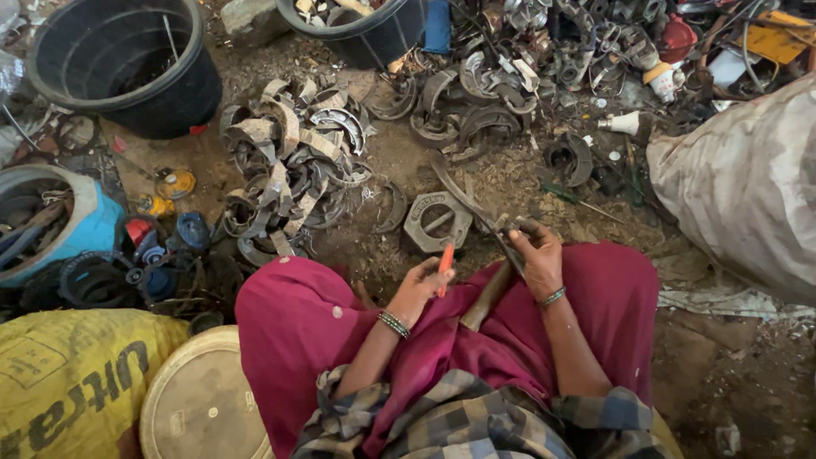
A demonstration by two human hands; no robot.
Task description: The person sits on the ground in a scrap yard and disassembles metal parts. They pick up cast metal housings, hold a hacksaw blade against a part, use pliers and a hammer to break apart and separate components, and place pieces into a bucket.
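I sit on the ground with magenta cloth over my knees. My left hand [418, 287] grips a tool with an orange-red handle [444, 265], held upright between the knees. My right hand [537, 257] holds a long curved dark metal strip [466, 202] that runs up and left from the fingers. A wooden handle [486, 296] lies across my lap beneath the right hand. Just beyond the hands, a hexagonal metal ring [436, 221] rests on the dirt.
A heap of curved metal shoes [289, 166] lies ahead on the left, more scrap [476, 110] at the back. Two black tubs [119, 64] [361, 30] stand behind. A yellow sack [68, 382], a round lid [200, 399], a blue container [59, 223] at left; a grey sack [748, 187] at right.
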